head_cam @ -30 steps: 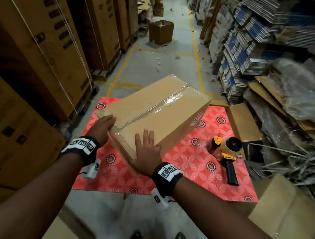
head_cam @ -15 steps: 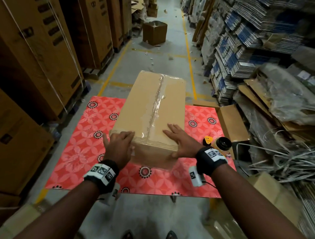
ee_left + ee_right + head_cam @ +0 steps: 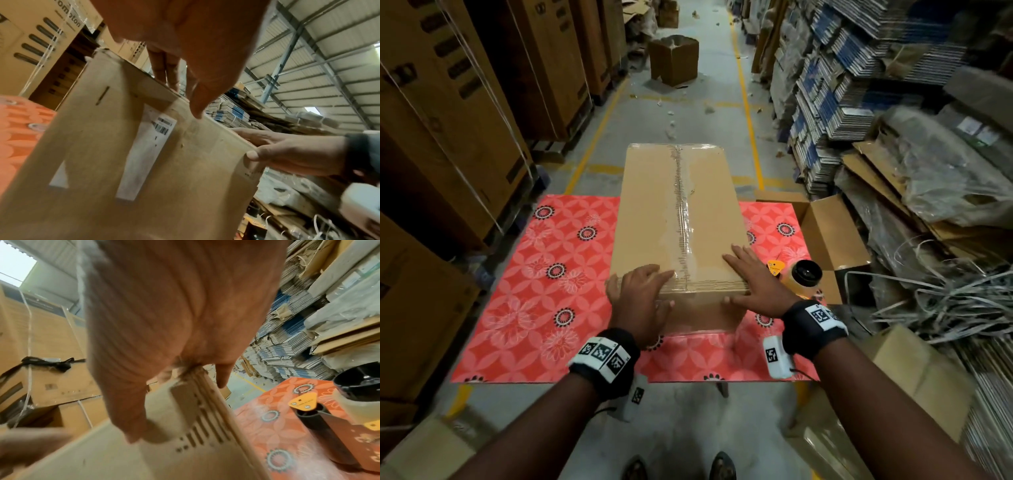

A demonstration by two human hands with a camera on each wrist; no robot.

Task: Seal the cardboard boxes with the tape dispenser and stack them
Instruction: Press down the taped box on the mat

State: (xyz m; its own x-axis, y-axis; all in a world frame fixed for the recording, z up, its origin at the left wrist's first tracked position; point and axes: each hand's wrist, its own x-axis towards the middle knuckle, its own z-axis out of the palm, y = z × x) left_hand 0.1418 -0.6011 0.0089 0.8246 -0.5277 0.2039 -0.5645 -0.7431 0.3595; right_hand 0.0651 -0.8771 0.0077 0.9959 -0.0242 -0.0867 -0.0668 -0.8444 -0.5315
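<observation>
Left hand (image 3: 642,294) sits on the near-left corner of the box (image 3: 678,219), fingers laid fairly flat over the top edge, thumb down the near face; it presses rather than clamps, as the left wrist view shows with fingers (image 3: 164,71) over the rim. The box stands on the red patterned bench (image 3: 534,291), long axis running straight away from the person, near end flush between both hands, far end over the bench's back edge. A clear tape strip (image 3: 681,212) runs down the top seam along that same axis, so this top looks sealed. Right hand (image 3: 753,284) lies on the near-right corner, fingers spread flat on top, thumb hooked on the near face; nothing is gripped. Tape dispenser (image 3: 803,274) rests on the bench just beside the right hand, well apart from the left, so the right hand is the nearer one for it. An open box (image 3: 825,236) stands right of the bench. Judgement: with both hands at the near end, the next move is likely a lift or slide of the box along its long axis toward a stack; where the stack is cannot be told.
</observation>
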